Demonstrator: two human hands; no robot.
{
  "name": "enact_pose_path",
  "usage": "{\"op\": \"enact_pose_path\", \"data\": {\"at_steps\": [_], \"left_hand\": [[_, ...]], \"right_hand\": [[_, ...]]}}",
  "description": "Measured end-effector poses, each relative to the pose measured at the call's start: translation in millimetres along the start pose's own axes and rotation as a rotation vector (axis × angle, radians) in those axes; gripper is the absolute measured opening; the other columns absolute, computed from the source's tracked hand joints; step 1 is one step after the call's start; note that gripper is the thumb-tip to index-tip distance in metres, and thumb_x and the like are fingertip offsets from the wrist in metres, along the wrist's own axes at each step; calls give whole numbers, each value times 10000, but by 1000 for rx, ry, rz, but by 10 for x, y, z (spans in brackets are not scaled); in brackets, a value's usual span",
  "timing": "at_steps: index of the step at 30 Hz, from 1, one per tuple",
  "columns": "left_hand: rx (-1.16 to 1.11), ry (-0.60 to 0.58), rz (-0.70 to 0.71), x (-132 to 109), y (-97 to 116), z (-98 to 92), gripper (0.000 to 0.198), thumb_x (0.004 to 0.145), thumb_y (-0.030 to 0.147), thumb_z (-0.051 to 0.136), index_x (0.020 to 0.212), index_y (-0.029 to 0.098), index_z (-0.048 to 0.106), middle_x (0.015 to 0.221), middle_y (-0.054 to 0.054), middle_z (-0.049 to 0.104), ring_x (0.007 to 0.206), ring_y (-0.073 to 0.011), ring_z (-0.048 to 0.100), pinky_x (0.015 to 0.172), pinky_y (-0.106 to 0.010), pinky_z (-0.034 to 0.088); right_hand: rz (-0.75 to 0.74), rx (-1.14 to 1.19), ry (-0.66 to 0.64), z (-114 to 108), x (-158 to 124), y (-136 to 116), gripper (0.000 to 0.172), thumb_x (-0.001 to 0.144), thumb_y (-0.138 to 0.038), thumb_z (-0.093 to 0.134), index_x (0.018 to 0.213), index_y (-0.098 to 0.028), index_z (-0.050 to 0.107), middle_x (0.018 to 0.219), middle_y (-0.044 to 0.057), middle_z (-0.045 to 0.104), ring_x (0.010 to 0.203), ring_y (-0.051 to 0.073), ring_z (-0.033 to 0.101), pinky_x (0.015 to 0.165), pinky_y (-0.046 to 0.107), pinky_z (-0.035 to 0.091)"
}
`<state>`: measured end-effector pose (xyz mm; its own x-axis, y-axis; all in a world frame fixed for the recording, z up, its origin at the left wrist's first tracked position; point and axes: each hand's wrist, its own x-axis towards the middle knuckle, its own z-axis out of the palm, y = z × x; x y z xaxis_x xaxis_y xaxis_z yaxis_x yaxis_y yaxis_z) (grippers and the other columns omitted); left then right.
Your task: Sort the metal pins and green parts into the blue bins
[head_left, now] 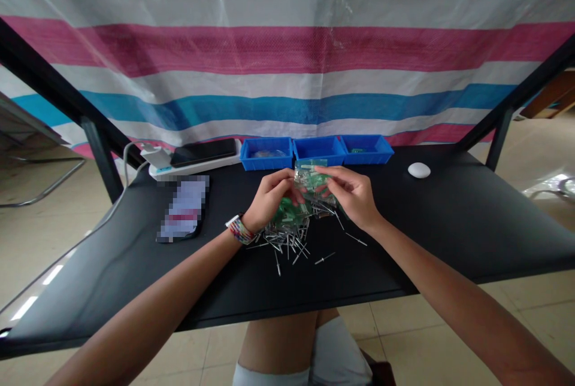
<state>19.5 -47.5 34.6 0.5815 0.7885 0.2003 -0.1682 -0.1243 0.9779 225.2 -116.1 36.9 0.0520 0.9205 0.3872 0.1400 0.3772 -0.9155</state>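
Note:
Between my two hands is a small clear plastic bag (309,175) with green printing and some small contents I cannot make out. My left hand (271,195) pinches its left edge, and a woven multicoloured band circles that wrist. On the opposite side, my right hand (353,193) grips the bag between thumb and fingers. Beneath them lies a pile of silver pop rivets (287,236), partly hidden by my hands. More green-and-clear plastic (287,212) rests on the pile. A few rivets are scattered nearer the front, such as a single rivet (325,258).
Three blue bins line the back: a left bin (266,163) with clear plastic inside, a middle bin (318,158), and a right bin (368,155) with something green. A white power strip (197,166) carries a dark phone (204,151). Another phone (184,209) and a white mouse (419,170) lie on the black table (449,224).

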Motion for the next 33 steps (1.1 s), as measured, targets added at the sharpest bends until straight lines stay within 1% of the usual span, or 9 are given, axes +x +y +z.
{"op": "enact_pose_path", "data": {"at_steps": [6,12,15,19,22,24,27,30,33], "left_hand": [[2,5,6,-3,-17,18,222,917,389,672,889,169,649,803,-38,739,651,-161,710,615,-271,589],[78,49,54,-5,0,27,208,924,356,708,903,154,667,756,-21,724,636,-146,694,613,-257,577],[95,57,73,-12,17,20,220,952,349,671,1040,150,699,791,-21,732,663,-149,700,638,-266,581],[113,79,111,-5,14,-10,218,961,330,646,1070,154,714,814,-22,715,670,-137,688,624,-254,562],[117,91,115,7,-2,-25,172,949,316,647,998,161,704,793,-21,701,649,-132,675,600,-247,544],[121,91,108,10,-6,-25,165,943,312,647,985,162,699,793,-25,699,647,-135,677,590,-246,536],[127,96,95,10,3,-15,157,931,307,651,970,161,695,786,-24,689,640,-136,673,566,-240,517],[135,100,89,10,17,-6,145,923,297,649,951,161,691,769,-17,675,624,-130,658,554,-234,500],[146,98,85,12,25,-7,133,913,285,643,927,161,690,757,-15,670,615,-129,652,556,-236,495]], "right_hand": [[32,43,-61,-28,24,-7,300,989,-385,648,1231,-300,803,1290,64,748,847,213,769,713,376,635],[113,59,-74,-30,57,-36,282,938,-422,686,1098,-236,824,897,51,782,754,217,747,692,371,628],[103,55,17,-80,108,-6,262,919,-401,690,1069,-225,814,902,57,778,749,222,753,694,380,633],[53,57,305,-332,266,121,323,895,-396,669,1147,-223,774,951,56,754,709,202,750,684,360,635],[65,-102,501,-641,377,250,406,892,-386,610,1241,-233,746,1117,76,728,699,195,747,669,353,626],[88,-380,495,-845,410,319,442,905,-367,580,1283,-215,752,1112,95,738,720,225,740,711,386,621],[52,-851,484,-1047,411,367,443,888,-255,559,1253,-169,794,1033,148,758,922,326,732,899,478,580],[1,-990,491,-1056,400,346,419,890,-193,529,1190,-157,819,1044,171,772,957,337,719,929,479,547],[-74,-865,304,-874,377,300,285,910,-213,565,1016,-177,826,935,119,780,827,275,711,834,398,545]]}}
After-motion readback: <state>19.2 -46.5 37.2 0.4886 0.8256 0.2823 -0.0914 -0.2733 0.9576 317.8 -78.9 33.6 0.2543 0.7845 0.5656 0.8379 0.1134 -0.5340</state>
